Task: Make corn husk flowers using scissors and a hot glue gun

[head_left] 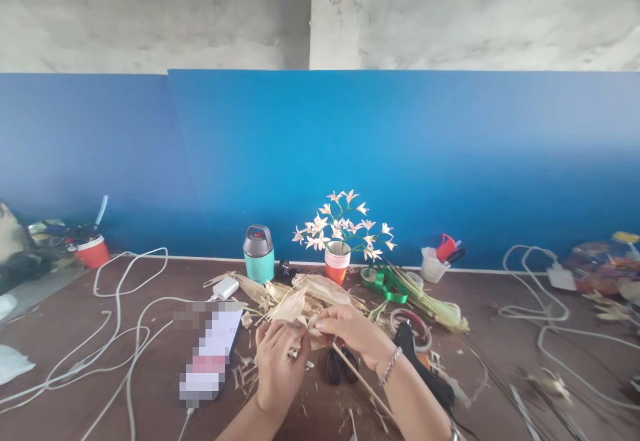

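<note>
My left hand [283, 355] and my right hand [356, 335] meet above the middle of the table, fingertips pinched together. Between them is a small piece of pale dried husk [312, 325], its shape mostly covered by the fingers. A thin straw-coloured stick [367, 385] runs from under my right hand toward the lower right; whether that hand grips it I cannot tell. Just behind the fingers lies a heap of dry husks [327, 289]. Black-handled scissors [340, 366] rest on the table below my right hand.
Husk flowers [345, 224] stand in stacked paper cups [337, 264]. Nearby are a teal flask [259, 259], green ribbon [393, 285], a bundle of stalks [435, 304], a black glue gun [420, 367], a phone [213, 354] and white cables [127, 321]. A blue partition [280, 147] stands behind.
</note>
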Tool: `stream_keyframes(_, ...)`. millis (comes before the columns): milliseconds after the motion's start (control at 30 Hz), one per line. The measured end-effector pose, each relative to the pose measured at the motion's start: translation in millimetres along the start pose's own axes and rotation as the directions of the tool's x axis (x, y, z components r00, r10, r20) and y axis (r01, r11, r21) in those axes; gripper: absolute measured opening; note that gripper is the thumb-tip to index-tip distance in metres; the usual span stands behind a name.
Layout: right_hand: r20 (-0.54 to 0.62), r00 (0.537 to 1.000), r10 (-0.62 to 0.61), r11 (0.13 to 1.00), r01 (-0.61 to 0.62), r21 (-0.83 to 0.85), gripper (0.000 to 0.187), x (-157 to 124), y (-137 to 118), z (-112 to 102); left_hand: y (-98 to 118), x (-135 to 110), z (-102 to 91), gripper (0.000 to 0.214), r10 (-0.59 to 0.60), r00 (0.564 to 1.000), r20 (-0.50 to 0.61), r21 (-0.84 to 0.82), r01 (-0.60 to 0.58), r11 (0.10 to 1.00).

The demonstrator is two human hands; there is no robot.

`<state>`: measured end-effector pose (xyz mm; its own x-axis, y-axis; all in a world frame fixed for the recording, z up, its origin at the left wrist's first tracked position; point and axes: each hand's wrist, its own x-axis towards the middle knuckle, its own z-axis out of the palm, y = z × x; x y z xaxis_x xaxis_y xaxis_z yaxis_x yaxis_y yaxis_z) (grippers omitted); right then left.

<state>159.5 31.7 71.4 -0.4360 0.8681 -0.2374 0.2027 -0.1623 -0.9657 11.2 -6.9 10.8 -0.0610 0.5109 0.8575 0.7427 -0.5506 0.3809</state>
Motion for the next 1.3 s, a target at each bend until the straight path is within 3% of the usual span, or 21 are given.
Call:
stream_keyframes(200,0.055,0.998,-0.042,0.999,0.043,-0.007,0.014,2,5,0,-2,-3,1.0,0.016,-0.022,0.999,0.024,-0.021,0.022,1.000)
stream_keyframes(800,0.036,0.999,-0.039,0.998,0.037,0.042,0.010,8,14,1,-6,-5,3.1,0.015,-0.037,0.998,0.044,0.002,0.037,0.999)
stream_keyframes(1167,-0.031,0.999,-0.034,0.999,0.034,-0.026,0.009,7,10,-4,-14,-10,9.9,0.008,-0.112,0.990,0.089,-0.037,0.116,0.993)
stream_keyframes(1300,-0.135,0.991,-0.007,0.995,-0.006,-0.098,0.009,5,9,-6,-17,-12,13.0,0.012,-0.146,0.979,0.143,-0.105,0.162,0.981)
